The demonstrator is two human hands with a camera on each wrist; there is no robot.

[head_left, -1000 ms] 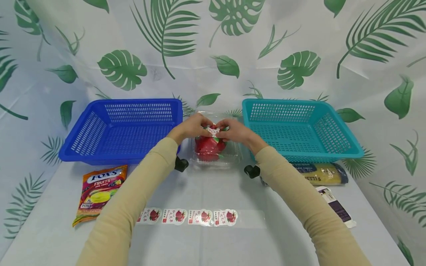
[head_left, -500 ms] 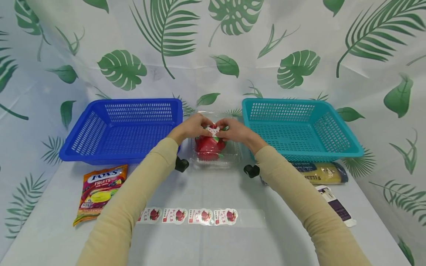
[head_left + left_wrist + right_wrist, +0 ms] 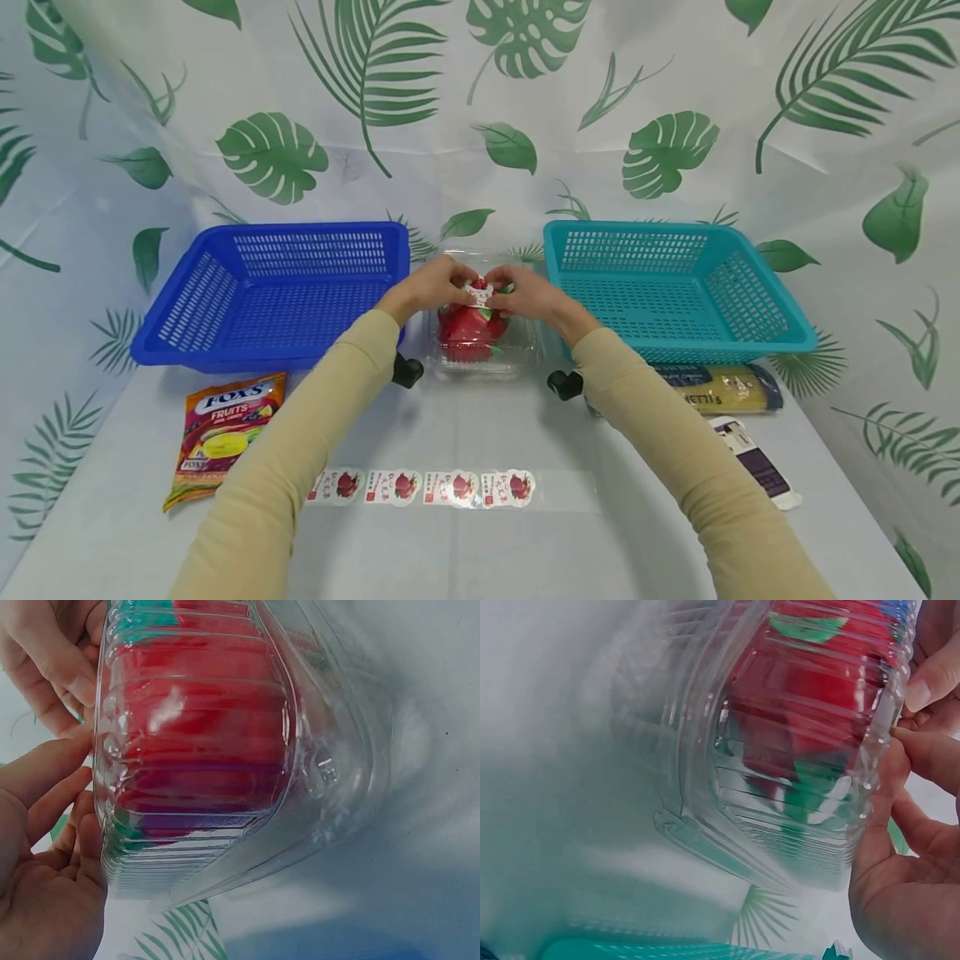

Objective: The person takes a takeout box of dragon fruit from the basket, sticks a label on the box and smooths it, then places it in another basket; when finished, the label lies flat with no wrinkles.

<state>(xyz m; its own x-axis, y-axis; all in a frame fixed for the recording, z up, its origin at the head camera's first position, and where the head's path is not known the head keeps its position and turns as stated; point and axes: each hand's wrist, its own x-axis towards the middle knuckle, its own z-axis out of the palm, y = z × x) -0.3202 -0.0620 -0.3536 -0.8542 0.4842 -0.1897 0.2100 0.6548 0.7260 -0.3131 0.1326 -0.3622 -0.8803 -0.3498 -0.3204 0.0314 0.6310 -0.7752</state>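
In the head view, a clear plastic clamshell box (image 3: 517, 358) stands between the two baskets, with red dragon fruit (image 3: 468, 332) with green tips inside it. A small white printed sticker (image 3: 478, 295) is at the top of its lid. My left hand (image 3: 429, 288) pinches the sticker's left side between thumb and fingers. From the other side my right hand (image 3: 531, 295) pinches the right edge, the fingertips of both hands nearly meeting. Both wrist views show the ridged box wall from the side, the left hand (image 3: 56, 877) and right hand (image 3: 907, 855) close over the lid.
A blue basket (image 3: 168, 354) stands left of the box, a teal basket (image 3: 795, 343) right. A candy bag (image 3: 225, 429) lies at front left. A spaghetti pack (image 3: 731, 392) and a white-and-dark packet (image 3: 757, 467) lie at right. A strip with several stickers (image 3: 452, 490) lies in front.
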